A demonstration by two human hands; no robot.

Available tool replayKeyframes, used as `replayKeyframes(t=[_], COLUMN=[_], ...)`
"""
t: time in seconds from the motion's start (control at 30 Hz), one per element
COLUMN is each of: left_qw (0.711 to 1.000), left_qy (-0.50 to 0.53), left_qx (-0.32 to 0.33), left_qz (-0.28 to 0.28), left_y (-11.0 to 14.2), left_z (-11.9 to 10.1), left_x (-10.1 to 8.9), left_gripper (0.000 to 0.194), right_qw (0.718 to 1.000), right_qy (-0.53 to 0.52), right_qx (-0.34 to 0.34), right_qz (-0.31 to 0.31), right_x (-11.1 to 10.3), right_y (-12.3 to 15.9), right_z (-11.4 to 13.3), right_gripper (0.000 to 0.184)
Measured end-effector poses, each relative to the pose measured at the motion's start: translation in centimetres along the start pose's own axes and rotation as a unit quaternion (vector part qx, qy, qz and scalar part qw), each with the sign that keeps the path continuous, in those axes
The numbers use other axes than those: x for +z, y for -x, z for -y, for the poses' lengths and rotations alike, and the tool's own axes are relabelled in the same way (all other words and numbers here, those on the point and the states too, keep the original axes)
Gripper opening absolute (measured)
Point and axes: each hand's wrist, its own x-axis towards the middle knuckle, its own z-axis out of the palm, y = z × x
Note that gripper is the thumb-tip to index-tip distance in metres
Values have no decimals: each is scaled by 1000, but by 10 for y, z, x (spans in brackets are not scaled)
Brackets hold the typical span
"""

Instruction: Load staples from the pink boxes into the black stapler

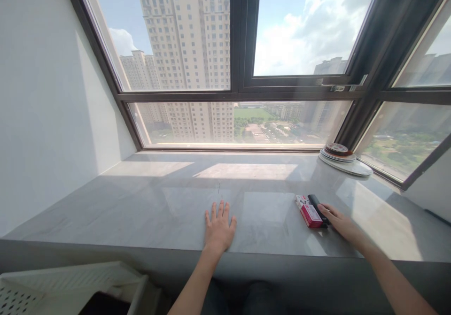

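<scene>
My left hand (219,226) lies flat, palm down, on the grey marble windowsill (141,202), fingers spread and holding nothing. To the right, my right hand (340,222) rests on the sill with its fingers touching a black slim object (317,205) that lies beside a red and white box (309,211). The right hand's fingers look loosely extended toward these two items, not wrapped round them.
A stack of round plates or discs (343,157) sits at the far right corner of the sill by the window frame (239,94). A white perforated basket (63,287) stands below the sill at the lower left. A white wall bounds the left.
</scene>
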Motion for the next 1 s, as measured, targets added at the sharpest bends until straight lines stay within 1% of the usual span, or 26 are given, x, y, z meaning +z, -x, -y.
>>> replayKeyframes(t=[0.07,0.1,0.13,0.2,0.3,0.4,0.47,0.53,0.6,0.67,0.7,0.77,0.8,0.87,0.93,1.0], left_qw=[1000,1000,1000,1000,1000,1000,999,995,991,988,988,990,990,990,986,982], left_qy=[-1,-2,-2,-3,1,18,43,78,111,131,135,132,128,126,138,155], left_qx=[0,0,0,0,3,5,3,6,10,0,-11,-36,-48,-65,-75,-81], left_qz=[-3,-5,-8,-8,-1,12,31,54,74,83,77,41,17,-26,-52,-74], left_y=[0,0,0,0,0,0,-1,-2,-4,-6,-7,-7,-6,-2,2,5], left_z=[0,0,0,-1,-1,0,3,6,5,-1,-6,-17,-22,-28,-28,-20], left_x=[1,2,3,4,4,-1,-5,-10,-14,-16,-16,-15,-15,-16,-17,-20], left_gripper=[61,61,61,61,62,69,73,73,71,73,75,76,73,60,47,39], right_qw=[994,989,987,986,988,990,989,990,989,987,986,985,985,986,987,986], right_qy=[-29,-42,-50,-54,-45,-36,-40,-39,-44,-62,-72,-92,-98,-107,-112,-118], right_qx=[13,14,11,-2,-13,-14,-30,-38,-41,-43,-44,-48,-47,-39,-30,-25], right_qz=[105,140,152,157,144,139,138,131,137,142,141,135,131,119,114,115], right_x=[7,10,14,24,48,84,111,137,158,170,172,167,162,149,137,129], right_y=[-1,0,3,14,37,64,81,96,106,111,112,110,110,109,109,112], right_z=[-1,1,5,19,54,94,120,142,158,166,167,161,155,141,128,119], right_gripper=[64,63,62,61,57,55,56,57,59,62,63,66,68,71,73,72])
